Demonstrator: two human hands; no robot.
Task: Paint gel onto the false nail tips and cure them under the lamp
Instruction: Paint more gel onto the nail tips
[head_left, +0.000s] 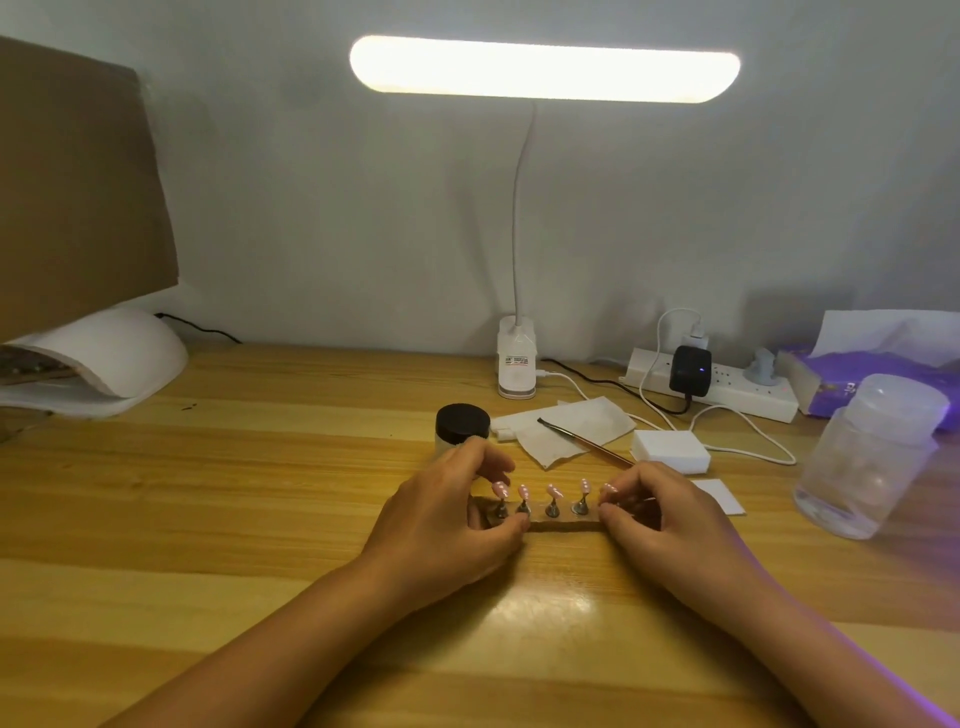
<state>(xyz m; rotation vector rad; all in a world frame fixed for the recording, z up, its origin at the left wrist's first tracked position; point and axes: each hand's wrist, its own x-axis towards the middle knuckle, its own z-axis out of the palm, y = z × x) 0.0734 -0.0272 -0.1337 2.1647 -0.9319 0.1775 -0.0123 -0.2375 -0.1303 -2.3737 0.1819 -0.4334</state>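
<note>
Wooden desk (208, 493) is bearing a dark strip (563, 526) of five pink nail tips (551, 491) in front of the desk lamp base (516, 364). Left hand (447, 525) is pinching its left end, right hand (670, 519) its right end.

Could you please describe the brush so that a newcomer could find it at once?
Start at the white clip lamp at the back of the wooden table. Just in front of it lies a crumpled white tissue, and the brush rests slantwise across that, dark tip towards the black-lidded jar. It is the only long, thin stick, unlike the squat jar and the white block.
</note>
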